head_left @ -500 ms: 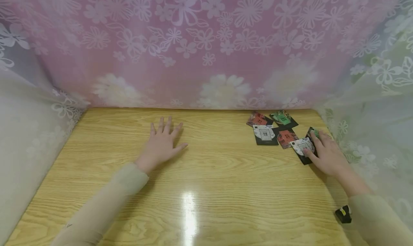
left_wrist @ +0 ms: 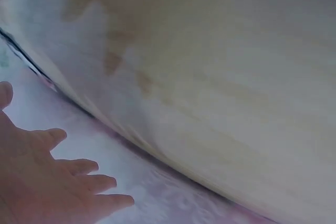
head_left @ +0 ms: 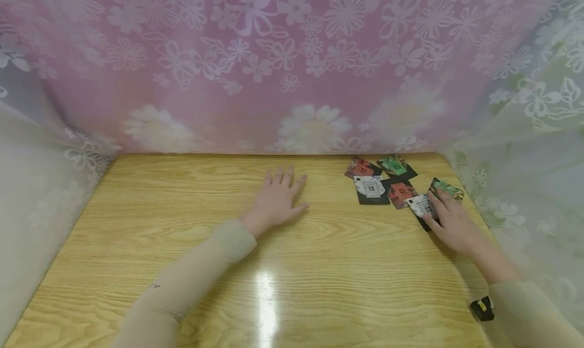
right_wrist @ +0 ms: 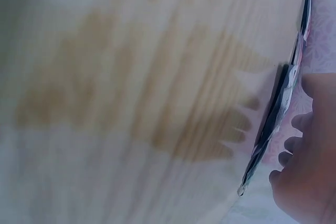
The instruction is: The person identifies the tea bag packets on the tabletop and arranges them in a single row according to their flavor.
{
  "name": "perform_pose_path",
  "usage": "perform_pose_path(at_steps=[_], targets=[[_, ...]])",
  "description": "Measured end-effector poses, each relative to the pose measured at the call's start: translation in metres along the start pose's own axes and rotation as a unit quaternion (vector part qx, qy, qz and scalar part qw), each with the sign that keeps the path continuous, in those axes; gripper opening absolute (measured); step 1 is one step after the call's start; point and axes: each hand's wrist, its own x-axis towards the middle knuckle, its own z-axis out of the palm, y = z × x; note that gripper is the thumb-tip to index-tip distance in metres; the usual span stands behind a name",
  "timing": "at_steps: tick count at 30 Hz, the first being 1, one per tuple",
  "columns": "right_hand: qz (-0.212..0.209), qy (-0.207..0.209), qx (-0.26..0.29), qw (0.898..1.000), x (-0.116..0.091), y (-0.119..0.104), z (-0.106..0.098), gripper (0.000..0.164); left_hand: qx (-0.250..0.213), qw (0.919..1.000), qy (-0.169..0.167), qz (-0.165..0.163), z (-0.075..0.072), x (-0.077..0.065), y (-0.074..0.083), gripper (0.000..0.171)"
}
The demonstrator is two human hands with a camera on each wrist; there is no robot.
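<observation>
My left hand (head_left: 277, 202) is spread flat, palm down, over the middle of the wooden table; in the left wrist view that hand (left_wrist: 47, 177) shows separated, straight fingers and holds nothing. Over at the right, my right hand (head_left: 458, 231) reaches across two small square packets. Its fingertips lie over the green-labelled packet (head_left: 452, 189), and its thumb is at the white-labelled packet (head_left: 422, 206). From the right wrist, the hand (right_wrist: 310, 145) looks loosely bent just beside the thin packets (right_wrist: 275, 108), seen edge-on; whether it touches them I cannot tell.
Left of my right hand lie a red packet (head_left: 402, 193), another white packet (head_left: 371, 188), a second red packet (head_left: 362, 166) and a second green one (head_left: 397, 166), some overlapping. A small black object (head_left: 482, 308) is by the right sleeve. Floral cloth (head_left: 292, 84) hangs behind the table (head_left: 319, 272).
My left hand has slid rightward across the table, fingers still spread. The right hand has shifted slightly left, uncovering more of the green-labelled packet beneath its fingers.
</observation>
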Motion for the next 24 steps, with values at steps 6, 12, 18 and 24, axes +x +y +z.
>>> perform_pose_path(at_steps=[6,12,18,24], targets=[[-0.002,-0.008,0.014,1.000,-0.003,-0.005,0.002,0.073,0.002,0.9998,-0.010,0.020,0.003,0.024,0.027,0.079],[-0.016,-0.001,0.012,1.000,-0.004,-0.002,0.007,0.069,0.015,0.9990,-0.010,0.041,0.005,0.044,0.051,0.078],[-0.031,-0.003,0.014,0.999,-0.004,-0.005,0.007,0.064,0.036,0.9976,-0.010,0.058,0.006,0.061,0.070,0.076],[-0.037,-0.002,0.009,0.999,-0.004,-0.005,0.008,0.064,0.060,0.9959,-0.004,0.068,0.009,0.076,0.088,0.073]])
